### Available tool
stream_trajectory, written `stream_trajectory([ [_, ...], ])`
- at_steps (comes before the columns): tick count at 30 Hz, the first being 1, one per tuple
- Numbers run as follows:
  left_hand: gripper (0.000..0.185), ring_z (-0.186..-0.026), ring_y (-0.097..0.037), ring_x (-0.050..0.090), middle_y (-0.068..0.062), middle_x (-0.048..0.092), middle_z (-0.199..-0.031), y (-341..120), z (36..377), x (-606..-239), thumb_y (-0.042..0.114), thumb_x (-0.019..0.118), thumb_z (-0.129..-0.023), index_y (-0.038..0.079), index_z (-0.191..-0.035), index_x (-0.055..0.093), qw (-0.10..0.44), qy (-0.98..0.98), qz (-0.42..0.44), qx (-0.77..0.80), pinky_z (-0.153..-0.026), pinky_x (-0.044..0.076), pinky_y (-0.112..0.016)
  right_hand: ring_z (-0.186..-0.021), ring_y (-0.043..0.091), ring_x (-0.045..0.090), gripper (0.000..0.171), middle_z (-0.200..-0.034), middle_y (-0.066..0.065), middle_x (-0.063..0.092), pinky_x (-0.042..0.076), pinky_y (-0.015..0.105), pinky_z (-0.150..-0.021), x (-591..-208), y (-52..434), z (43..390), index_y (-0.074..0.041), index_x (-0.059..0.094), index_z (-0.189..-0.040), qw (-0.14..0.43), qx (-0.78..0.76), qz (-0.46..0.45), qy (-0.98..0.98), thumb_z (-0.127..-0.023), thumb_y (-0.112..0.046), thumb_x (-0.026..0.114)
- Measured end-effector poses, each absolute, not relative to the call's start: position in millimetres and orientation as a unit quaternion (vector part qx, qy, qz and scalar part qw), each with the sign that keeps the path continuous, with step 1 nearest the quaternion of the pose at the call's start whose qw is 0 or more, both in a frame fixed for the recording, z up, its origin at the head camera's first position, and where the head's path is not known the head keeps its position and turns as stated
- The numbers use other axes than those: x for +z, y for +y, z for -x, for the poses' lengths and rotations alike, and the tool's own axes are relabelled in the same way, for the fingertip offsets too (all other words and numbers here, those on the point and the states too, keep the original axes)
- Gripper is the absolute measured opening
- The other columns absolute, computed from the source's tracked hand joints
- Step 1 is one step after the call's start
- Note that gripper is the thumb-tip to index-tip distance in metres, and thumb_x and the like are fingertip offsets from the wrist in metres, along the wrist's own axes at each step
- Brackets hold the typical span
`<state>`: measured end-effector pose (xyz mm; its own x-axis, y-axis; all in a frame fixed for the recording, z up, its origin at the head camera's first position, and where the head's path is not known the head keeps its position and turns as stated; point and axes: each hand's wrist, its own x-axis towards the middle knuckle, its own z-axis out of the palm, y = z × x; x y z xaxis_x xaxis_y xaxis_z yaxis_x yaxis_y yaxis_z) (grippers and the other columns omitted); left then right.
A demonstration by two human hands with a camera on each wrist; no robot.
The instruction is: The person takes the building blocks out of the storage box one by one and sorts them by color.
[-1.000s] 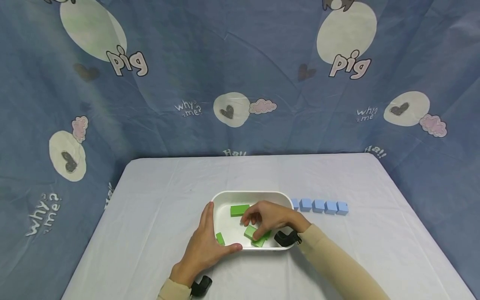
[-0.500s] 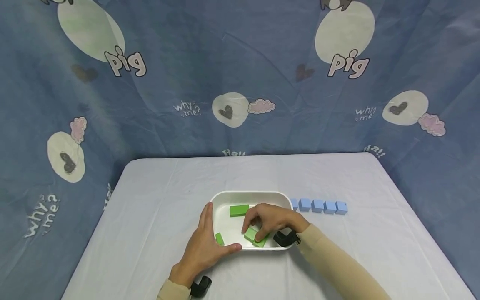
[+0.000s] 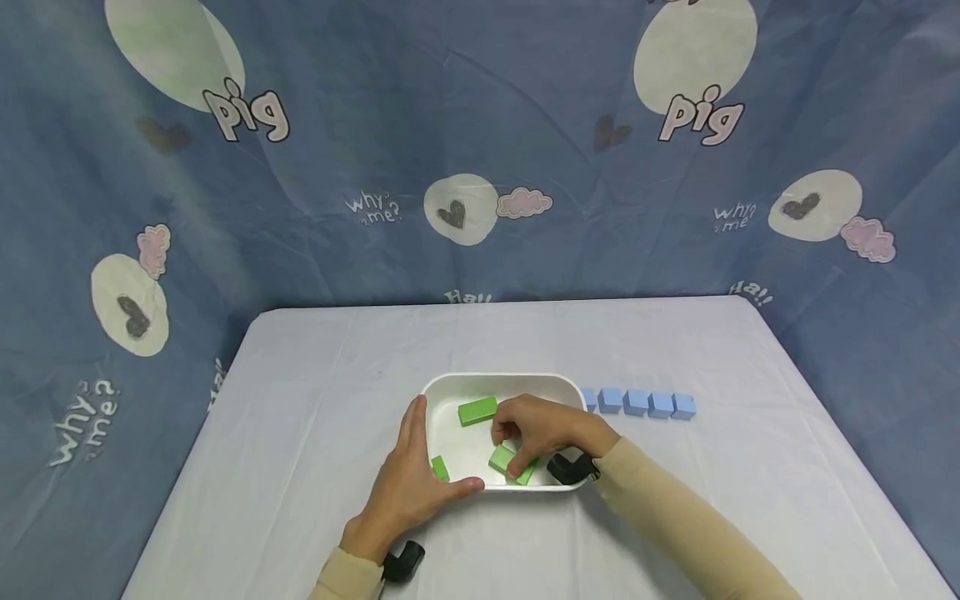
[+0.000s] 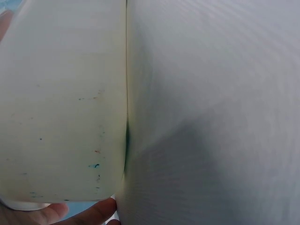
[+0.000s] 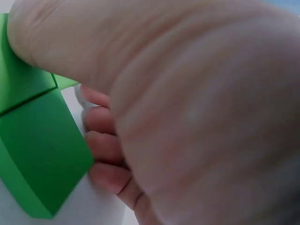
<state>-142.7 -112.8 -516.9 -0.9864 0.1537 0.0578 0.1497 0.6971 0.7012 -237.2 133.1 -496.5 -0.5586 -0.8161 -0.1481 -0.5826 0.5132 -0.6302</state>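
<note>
Head view: blue cubes (image 3: 636, 402), lined toward the counter's (image 3: 337, 375) right edge, seem done; green blocks (image 3: 477, 411) in the tray (image 3: 465, 450) seem pending. Left hand (image 3: 411, 475) is spread against the tray; right hand (image 3: 543, 429) thumbs one block, pinch unclear.

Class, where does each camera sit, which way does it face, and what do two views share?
Head: worn on the head, facing forward and down at the white tray; left hand, right hand, sleeves show.
Left wrist: worn there, facing the tray's outer wall; left fingers show.
Right wrist: worn there, facing green blocks; thumb, palm, fingers show.
Head and right wrist share the green blocks.
</note>
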Motion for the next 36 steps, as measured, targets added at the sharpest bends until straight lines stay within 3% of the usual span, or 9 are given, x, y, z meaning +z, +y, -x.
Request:
stream_trajectory([
  [11,0.144,-0.119,-0.035,0.057,-0.006,0.013,-0.168,-111.7,144.8,-516.5,0.072,0.086,-0.062,0.012,-0.164,0.004,0.000,0.920,-0.086,0.382,-0.092,0.051,-0.051,-0.074,0.009,0.054,0.028,-0.080,-0.002,0.064,0.045,0.021,-0.068,-490.1,127.4,236.6,-0.013,0.069,-0.084,0.225,-0.258,0.417,0.842,-0.063,-0.008,0.087],
  [19,0.144,-0.119,-0.035,0.057,-0.006,0.012,-0.169,-112.6,143.3,-516.1,0.071,0.086,-0.063,0.012,-0.164,0.003,0.005,0.920,-0.086,0.382,-0.091,0.051,-0.051,-0.085,0.007,0.055,0.051,-0.093,-0.006,0.062,0.046,0.022,-0.080,-490.9,124.1,233.9,-0.016,0.069,-0.104,0.210,-0.239,0.450,0.834,-0.064,-0.026,0.099],
  [23,0.144,-0.120,-0.036,0.057,-0.006,0.010,-0.169,-112.9,142.3,-516.1,0.070,0.086,-0.064,0.011,-0.164,0.002,0.009,0.921,-0.085,0.379,-0.091,0.051,-0.051,-0.090,0.008,0.058,0.053,-0.101,-0.006,0.065,0.047,0.022,-0.083,-492.3,123.1,233.5,-0.013,0.071,-0.112,0.227,-0.271,0.469,0.809,-0.066,-0.014,0.097],
  [28,0.145,-0.118,-0.035,0.058,-0.007,0.011,-0.169,-112.8,142.0,-515.2,0.071,0.086,-0.063,0.010,-0.164,0.003,0.011,0.922,-0.080,0.378,-0.090,0.052,-0.050,-0.089,0.007,0.060,0.045,-0.101,-0.008,0.070,0.048,0.020,-0.082,-492.1,121.3,233.9,-0.012,0.074,-0.106,0.239,-0.289,0.487,0.789,-0.067,0.000,0.092],
  [36,0.145,-0.118,-0.035,0.058,-0.007,0.012,-0.169,-111.6,142.0,-515.4,0.071,0.086,-0.062,0.008,-0.164,0.005,0.004,0.924,-0.080,0.375,-0.089,0.052,-0.051,-0.089,0.005,0.060,0.042,-0.097,-0.010,0.068,0.049,0.020,-0.083,-493.9,121.1,233.8,-0.014,0.074,-0.102,0.258,-0.288,0.464,0.797,-0.067,0.005,0.088],
])
